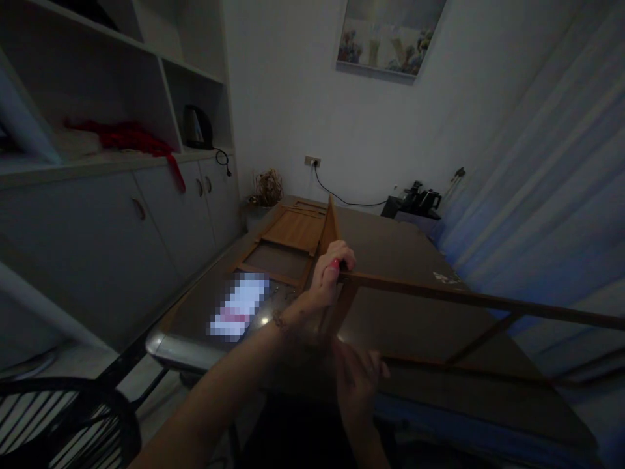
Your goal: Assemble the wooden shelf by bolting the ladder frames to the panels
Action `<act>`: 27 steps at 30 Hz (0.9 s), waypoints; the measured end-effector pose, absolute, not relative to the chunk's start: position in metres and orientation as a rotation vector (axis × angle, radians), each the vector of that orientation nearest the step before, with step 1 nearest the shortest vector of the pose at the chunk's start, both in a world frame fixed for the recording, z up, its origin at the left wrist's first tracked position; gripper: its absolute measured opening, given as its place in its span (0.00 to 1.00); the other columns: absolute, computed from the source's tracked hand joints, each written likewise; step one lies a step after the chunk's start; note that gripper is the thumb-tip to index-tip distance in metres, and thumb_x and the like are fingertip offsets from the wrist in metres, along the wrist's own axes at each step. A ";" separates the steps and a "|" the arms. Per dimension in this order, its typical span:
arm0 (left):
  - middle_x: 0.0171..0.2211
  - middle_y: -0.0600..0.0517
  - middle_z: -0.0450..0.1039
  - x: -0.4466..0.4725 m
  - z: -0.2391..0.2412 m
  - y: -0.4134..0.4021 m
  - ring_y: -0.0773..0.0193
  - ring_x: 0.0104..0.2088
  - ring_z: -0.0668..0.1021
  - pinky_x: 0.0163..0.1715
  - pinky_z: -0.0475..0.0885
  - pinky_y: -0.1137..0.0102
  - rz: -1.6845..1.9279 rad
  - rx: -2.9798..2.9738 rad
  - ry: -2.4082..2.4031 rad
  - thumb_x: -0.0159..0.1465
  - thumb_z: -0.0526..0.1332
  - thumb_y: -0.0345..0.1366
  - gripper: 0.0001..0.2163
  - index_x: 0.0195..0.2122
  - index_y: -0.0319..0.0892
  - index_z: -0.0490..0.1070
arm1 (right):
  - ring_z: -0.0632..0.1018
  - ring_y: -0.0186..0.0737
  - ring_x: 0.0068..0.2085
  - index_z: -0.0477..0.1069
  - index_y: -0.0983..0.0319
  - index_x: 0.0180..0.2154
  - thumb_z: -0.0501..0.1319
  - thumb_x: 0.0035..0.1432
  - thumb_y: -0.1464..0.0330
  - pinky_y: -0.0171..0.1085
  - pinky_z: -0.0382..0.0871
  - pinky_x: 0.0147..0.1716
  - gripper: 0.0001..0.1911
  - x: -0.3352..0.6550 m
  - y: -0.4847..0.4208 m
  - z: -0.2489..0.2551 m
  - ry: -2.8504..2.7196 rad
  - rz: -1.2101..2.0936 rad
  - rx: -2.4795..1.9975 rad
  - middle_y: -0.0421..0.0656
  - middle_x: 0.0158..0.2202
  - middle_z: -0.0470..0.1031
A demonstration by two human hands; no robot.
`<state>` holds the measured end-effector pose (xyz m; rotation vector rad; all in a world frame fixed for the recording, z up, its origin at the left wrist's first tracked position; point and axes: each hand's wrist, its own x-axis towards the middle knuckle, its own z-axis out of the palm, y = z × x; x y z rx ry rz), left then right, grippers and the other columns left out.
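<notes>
A wooden frame (430, 286) with long rails and crossbars stands on edge, running off to the right. My left hand (334, 264) is closed round its upper corner, where an upright wooden panel (331, 225) meets it. Low at the same end, my right hand (359, 378) has its fingers pressed together against the lower corner; whatever is between them is too dark to make out. Beyond my left hand, another slatted wooden section (293, 229) lies flat on the table, joined or touching along the panel. Some small bits lie by my left wrist, too small to name.
A blurred bright screen (239, 306) lies on the brown table (390, 241) at left. A black chair (63, 423) stands at lower left, cabinets (97, 241) behind it. An electric kettle (198, 127) sits on the shelf; a tea set (417, 198) is at the far right corner, near curtains (547, 176).
</notes>
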<state>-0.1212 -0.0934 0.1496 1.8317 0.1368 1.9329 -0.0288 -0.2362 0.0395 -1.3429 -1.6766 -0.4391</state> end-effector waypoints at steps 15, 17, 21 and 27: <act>0.21 0.53 0.58 -0.121 0.151 -0.100 0.63 0.28 0.64 0.36 0.61 0.63 1.917 1.779 0.154 0.66 0.40 0.51 0.22 0.21 0.43 0.58 | 0.74 0.44 0.39 0.73 0.59 0.43 0.50 0.68 0.60 0.43 0.57 0.44 0.16 -0.029 -0.218 0.014 -1.636 0.026 -1.517 0.44 0.38 0.78; 0.21 0.53 0.58 -0.121 0.151 -0.100 0.63 0.28 0.64 0.36 0.61 0.63 1.919 1.762 0.153 0.65 0.40 0.52 0.23 0.21 0.43 0.58 | 0.74 0.43 0.38 0.74 0.60 0.42 0.50 0.68 0.61 0.43 0.57 0.44 0.16 -0.030 -0.217 0.017 -1.642 0.009 -1.523 0.44 0.36 0.78; 0.21 0.53 0.57 -0.123 0.151 -0.100 0.63 0.28 0.63 0.35 0.62 0.63 1.933 1.775 0.202 0.65 0.39 0.54 0.24 0.21 0.43 0.56 | 0.74 0.40 0.37 0.75 0.59 0.41 0.50 0.68 0.65 0.41 0.58 0.42 0.15 -0.030 -0.214 0.023 -1.701 -0.043 -1.492 0.43 0.34 0.77; 0.22 0.54 0.57 -0.127 0.153 -0.102 0.64 0.28 0.64 0.35 0.62 0.64 1.906 1.863 0.208 0.66 0.41 0.54 0.23 0.22 0.43 0.56 | 0.72 0.40 0.37 0.75 0.60 0.43 0.51 0.68 0.66 0.40 0.57 0.39 0.15 -0.030 -0.214 0.025 -1.722 -0.049 -1.469 0.43 0.34 0.76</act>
